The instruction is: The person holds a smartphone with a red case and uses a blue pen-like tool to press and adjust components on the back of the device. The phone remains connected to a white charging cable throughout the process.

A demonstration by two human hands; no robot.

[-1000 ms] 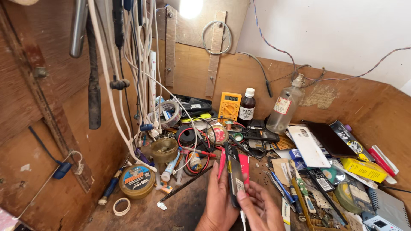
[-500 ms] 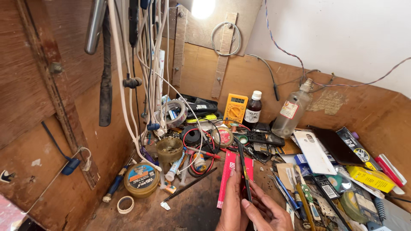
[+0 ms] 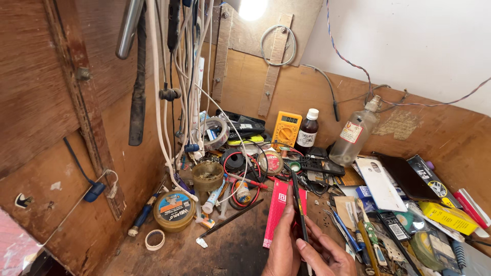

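At the bottom middle, my left hand (image 3: 282, 245) and my right hand (image 3: 327, 253) are closed together on a thin dark device (image 3: 298, 209), probably a phone seen edge-on, held upright and pointing away from me. Under it a pink flat box (image 3: 277, 209) lies on the wooden bench. A thin black rod (image 3: 231, 218) rests on the bench just left of the box.
A round yellow tin (image 3: 174, 210), a tape roll (image 3: 155, 239) and a brown cup (image 3: 207, 176) sit left. Behind are a yellow multimeter (image 3: 286, 130), a brown bottle (image 3: 306, 135) and a clear bottle (image 3: 354, 135). A white phone cover (image 3: 379, 183), tools and boxes crowd the right. Cables (image 3: 174, 102) hang at left.
The view has tilted down and left. My hands have stayed together on the dark device over the pink box, shifting slightly right and lower in view.
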